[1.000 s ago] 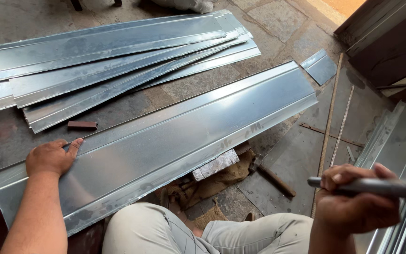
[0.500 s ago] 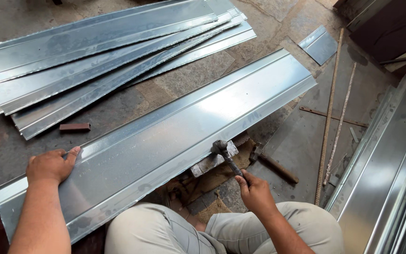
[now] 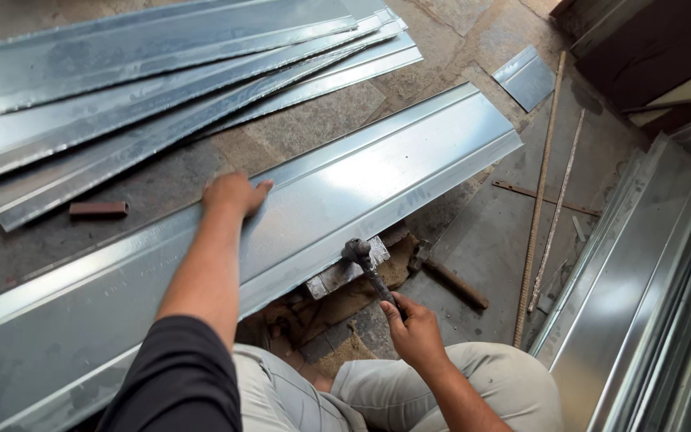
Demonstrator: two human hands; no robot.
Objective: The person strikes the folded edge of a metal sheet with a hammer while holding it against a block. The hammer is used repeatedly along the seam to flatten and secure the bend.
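With the right hand [image 3: 416, 330] gripping the hammer [image 3: 371, 272] at frame centre and the left hand [image 3: 235, 193] lying open-fingered on the metal sheet [image 3: 377, 180], a glancing blow could dent it or jolt it sideways.

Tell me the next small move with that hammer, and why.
Probably lift the hammer slightly and strike the sheet's near edge again: its head sits at the folded edge over the metal block, while the left hand presses the sheet flat and the right hand grips the handle.
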